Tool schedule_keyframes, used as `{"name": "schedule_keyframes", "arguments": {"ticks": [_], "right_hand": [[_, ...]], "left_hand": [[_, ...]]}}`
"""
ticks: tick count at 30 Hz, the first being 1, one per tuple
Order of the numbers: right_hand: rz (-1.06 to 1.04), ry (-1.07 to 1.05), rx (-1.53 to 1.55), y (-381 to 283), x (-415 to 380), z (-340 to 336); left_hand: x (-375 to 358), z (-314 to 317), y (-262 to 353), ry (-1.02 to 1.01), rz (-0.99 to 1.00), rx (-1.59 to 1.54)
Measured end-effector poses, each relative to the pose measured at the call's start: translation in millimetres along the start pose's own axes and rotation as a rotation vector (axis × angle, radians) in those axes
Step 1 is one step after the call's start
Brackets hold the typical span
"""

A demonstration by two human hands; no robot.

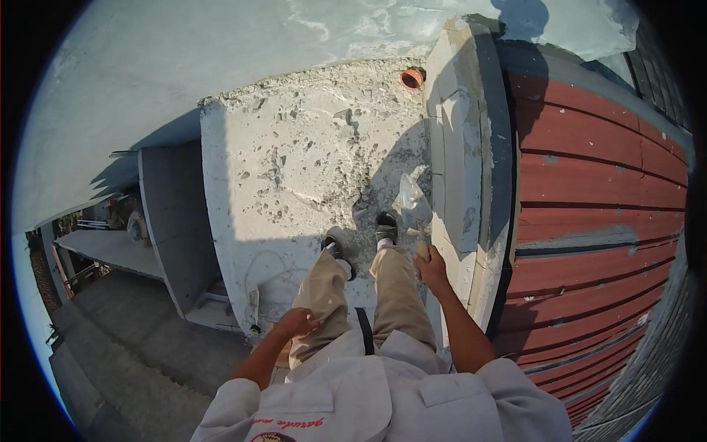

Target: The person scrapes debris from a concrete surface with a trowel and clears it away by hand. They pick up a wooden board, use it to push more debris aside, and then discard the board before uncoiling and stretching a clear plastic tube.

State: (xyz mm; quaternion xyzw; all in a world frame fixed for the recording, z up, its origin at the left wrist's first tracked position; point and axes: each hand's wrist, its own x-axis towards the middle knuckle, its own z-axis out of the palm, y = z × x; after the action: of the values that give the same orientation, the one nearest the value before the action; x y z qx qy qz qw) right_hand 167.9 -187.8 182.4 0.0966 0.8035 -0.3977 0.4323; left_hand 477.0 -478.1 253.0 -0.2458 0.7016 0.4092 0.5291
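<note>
My right hand (433, 269) is closed around the pale handle of a trowel (422, 248), low beside the block wall on the right. Little of the blade can be made out against the rubble. Just beyond it lies a crumpled clear plastic bag (412, 202) at the wall's foot. My left hand (297, 323) hangs in front of my left thigh, loosely curled with the fingers partly apart, and I see nothing in it. My dark shoes stand on a pale, rough surface (294, 214) strewn with broken mortar bits.
An orange pipe end (412, 79) sticks up in the far right corner. Right of the block wall (449, 155) lies red corrugated roofing (589, 177). On the left, past the slab's edge, a grey panel (177, 221) stands beside a lower floor (132, 331). A plastered wall (147, 88) rises ahead.
</note>
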Motion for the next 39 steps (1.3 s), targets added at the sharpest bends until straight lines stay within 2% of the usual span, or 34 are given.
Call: {"name": "schedule_keyframes", "arguments": {"ticks": [2, 3, 5, 6, 9, 12, 14, 18, 19, 21, 24, 25, 28, 29, 30, 32, 35, 36, 37, 39], "right_hand": [[-0.174, 0.082, -0.195, 23.4, 68.1, 13.6], [-0.26, 0.126, -0.294, 34.3, 100.6, 21.0], [-0.132, 0.104, -0.364, 34.4, 158.7, 38.6], [-0.07, 0.093, -0.398, 33.7, 189.8, 50.8], [-0.27, 0.11, -0.535, 54.1, 289.5, 87.2], [-0.168, 0.087, -0.46, 35.5, 357.5, 127.1], [-0.223, 0.083, -0.444, 20.9, 391.7, 150.5], [-0.413, 0.089, -0.558, 15.5, 467.9, 183.4], [-0.24, 0.017, -0.445, 8.3, 483.8, 190.8], [-0.236, 0.013, -0.366, -9.7, 500.1, 202.1], [-0.215, 0.043, -0.308, -30.0, 535.2, 226.3], [-0.207, 0.06, -0.298, -32.6, 545.6, 234.5], [-0.217, -0.038, -0.214, -29.5, 551.4, 281.1], [-0.269, -0.095, -0.325, -21.3, 547.8, 307.9], [-0.508, -0.196, -0.561, 0.5, 566.9, 330.4], [-0.78, -0.333, -0.934, -2.9, 545.7, 367.6], [-0.567, -0.182, -0.513, -7.8, 522.1, 377.8], [-0.569, -0.023, -0.422, -7.7, 519.4, 370.1], [-0.561, 0.138, -0.33, -2.6, 521.8, 355.6], [-0.481, 0.248, -0.16, 17.3, 527.8, 306.6]], "left_hand": [[12.9, 2.9, -6.3, 0.33, -0.059, -0.121], [26.0, 5.3, -13.4, 0.413, -0.008, -0.098], [59.5, 8.7, -30.8, 0.583, 0.091, -0.056], [82.4, 7.2, -39.6, 0.616, 0.111, -0.041], [160.9, -9.1, -49.2, 0.687, 0.192, -0.073], [236.1, -56.3, -35.6, 0.692, 0.282, -0.257], [276.9, -89.3, -14.6, 0.665, 0.309, -0.397], [343.2, -120.3, 12.1, 0.712, 0.484, -0.306], [351.4, -123.1, 16.7, 0.719, 0.51, -0.28], [372.8, -122.5, 15.4, 0.728, 0.561, -0.214], [385.5, -131.2, 9.7, 0.592, 0.582, 0.055], [387.7, -138.0, 10.9, 0.589, 0.643, 0.162], [378.4, -157.8, 20.1, 0.806, 0.744, 0.191], [384.1, -162.5, 19.6, 0.836, 0.759, 0.217], [389.6, -167.4, 19.5, 0.871, 0.771, 0.241], [399.8, -174.5, 14.7, 0.863, 0.748, 0.307], [409.7, -188.5, 12.1, 0.756, 0.658, 0.392], [409.2, -191.3, 11.0, 0.761, 0.663, 0.359], [405.9, -195.4, 10.2, 0.757, 0.671, 0.326], [399.4, -202.3, 5.3, 0.794, 0.699, 0.237]]}}
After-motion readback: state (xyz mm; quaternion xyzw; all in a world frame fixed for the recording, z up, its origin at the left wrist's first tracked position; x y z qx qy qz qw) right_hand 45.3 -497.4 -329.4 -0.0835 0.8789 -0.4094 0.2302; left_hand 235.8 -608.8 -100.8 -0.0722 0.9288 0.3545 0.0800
